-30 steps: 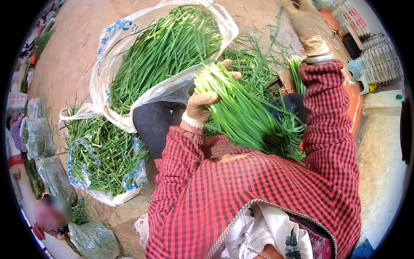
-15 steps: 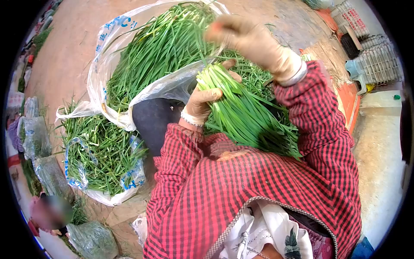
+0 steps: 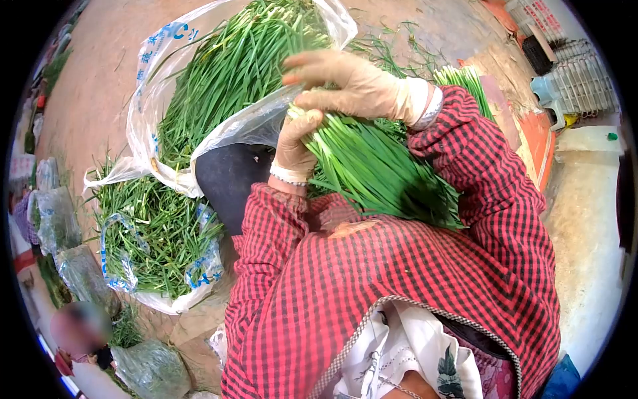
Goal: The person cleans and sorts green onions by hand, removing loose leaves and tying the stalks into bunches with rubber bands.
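A bunch of green chives (image 3: pixel 379 159), with pale stem ends at the upper left, lies slantwise over my lap. My gloved left hand (image 3: pixel 294 147) is closed around it near the pale ends. Just above those ends is my gloved right hand (image 3: pixel 359 88), its fingers spread and slightly blurred; whether its thumb side touches the stems I cannot tell. Beyond my left hand stands an opened clear plastic bag (image 3: pixel 147 100) with blue print, full of loose chives (image 3: pixel 232 80).
A second plastic bag (image 3: pixel 176 304) at left holds tangled green trimmings (image 3: pixel 156 233). Another chive bunch (image 3: pixel 465 83) lies behind my right sleeve. Plastic crates (image 3: pixel 585 90) stand at far right. Wrapped bundles (image 3: pixel 153 369) line the left edge, near another person (image 3: pixel 83 329).
My right hand has moved down and left, from above the bunch to just over its pale ends, its fingers now spread. My left hand has shifted slightly left, still holding the bunch.
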Action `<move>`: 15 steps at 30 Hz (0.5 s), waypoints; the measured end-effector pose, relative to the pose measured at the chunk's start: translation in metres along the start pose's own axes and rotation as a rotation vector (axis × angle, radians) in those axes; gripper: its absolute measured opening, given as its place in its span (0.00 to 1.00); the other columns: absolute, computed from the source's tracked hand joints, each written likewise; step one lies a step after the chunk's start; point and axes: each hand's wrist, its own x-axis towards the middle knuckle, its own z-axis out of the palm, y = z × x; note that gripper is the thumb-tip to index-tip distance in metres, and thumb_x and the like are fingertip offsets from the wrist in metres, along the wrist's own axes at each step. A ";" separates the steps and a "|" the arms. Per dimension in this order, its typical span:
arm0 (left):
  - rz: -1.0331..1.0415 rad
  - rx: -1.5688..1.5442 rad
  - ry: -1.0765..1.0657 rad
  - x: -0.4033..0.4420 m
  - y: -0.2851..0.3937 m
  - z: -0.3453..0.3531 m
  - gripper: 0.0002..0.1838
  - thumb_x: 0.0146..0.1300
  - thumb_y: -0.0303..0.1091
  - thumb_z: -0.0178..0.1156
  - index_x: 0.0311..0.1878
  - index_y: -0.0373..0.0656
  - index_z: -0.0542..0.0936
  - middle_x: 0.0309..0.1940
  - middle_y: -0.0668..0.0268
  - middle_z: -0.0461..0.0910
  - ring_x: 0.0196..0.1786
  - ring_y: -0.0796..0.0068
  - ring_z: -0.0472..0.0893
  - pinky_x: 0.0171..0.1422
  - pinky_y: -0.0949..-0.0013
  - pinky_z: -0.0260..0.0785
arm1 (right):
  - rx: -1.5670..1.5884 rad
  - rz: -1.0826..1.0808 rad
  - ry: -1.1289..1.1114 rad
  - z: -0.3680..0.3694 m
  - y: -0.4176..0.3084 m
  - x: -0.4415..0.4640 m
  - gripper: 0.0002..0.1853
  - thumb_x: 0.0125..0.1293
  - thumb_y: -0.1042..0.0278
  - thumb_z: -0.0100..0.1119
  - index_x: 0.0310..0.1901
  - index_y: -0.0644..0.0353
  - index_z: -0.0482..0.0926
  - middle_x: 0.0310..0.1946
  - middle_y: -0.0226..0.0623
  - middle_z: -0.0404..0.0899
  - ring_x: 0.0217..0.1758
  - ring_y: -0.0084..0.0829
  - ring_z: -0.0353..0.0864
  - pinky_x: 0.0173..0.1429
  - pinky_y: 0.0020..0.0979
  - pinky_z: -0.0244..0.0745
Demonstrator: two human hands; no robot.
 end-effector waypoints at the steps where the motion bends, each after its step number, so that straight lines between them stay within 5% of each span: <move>1: 0.005 0.007 0.023 0.002 0.001 0.005 0.32 0.57 0.38 0.62 0.65 0.38 0.66 0.54 0.56 0.77 0.55 0.59 0.79 0.62 0.55 0.72 | 0.186 0.033 0.128 -0.005 -0.006 -0.004 0.19 0.65 0.57 0.61 0.51 0.62 0.80 0.55 0.45 0.77 0.58 0.42 0.76 0.61 0.35 0.71; 2: 0.013 0.013 0.047 0.003 0.002 0.009 0.34 0.57 0.38 0.62 0.66 0.38 0.65 0.55 0.56 0.76 0.56 0.60 0.78 0.63 0.56 0.72 | 0.315 0.151 0.125 -0.016 -0.011 -0.007 0.17 0.64 0.61 0.63 0.50 0.63 0.80 0.49 0.41 0.78 0.52 0.38 0.79 0.57 0.34 0.74; 7: 0.056 -0.030 -0.041 0.011 0.004 0.009 0.44 0.57 0.34 0.63 0.74 0.39 0.52 0.61 0.50 0.70 0.60 0.57 0.75 0.66 0.56 0.68 | -0.043 0.102 0.002 -0.025 -0.034 -0.049 0.16 0.57 0.66 0.66 0.49 0.53 0.81 0.44 0.36 0.79 0.48 0.38 0.80 0.54 0.33 0.76; 12: 0.095 -0.051 0.014 0.016 -0.005 0.012 0.43 0.57 0.33 0.63 0.74 0.39 0.54 0.62 0.49 0.70 0.59 0.56 0.76 0.65 0.57 0.71 | -0.092 0.131 0.097 -0.005 -0.034 -0.064 0.12 0.59 0.67 0.64 0.45 0.53 0.80 0.38 0.35 0.77 0.42 0.40 0.80 0.45 0.35 0.76; 15: -0.008 0.013 0.108 0.014 -0.003 0.010 0.34 0.58 0.27 0.59 0.69 0.37 0.62 0.51 0.53 0.78 0.49 0.61 0.81 0.59 0.60 0.75 | -0.126 0.153 0.117 0.000 -0.031 -0.066 0.09 0.61 0.68 0.63 0.42 0.55 0.80 0.35 0.36 0.77 0.37 0.40 0.79 0.41 0.34 0.75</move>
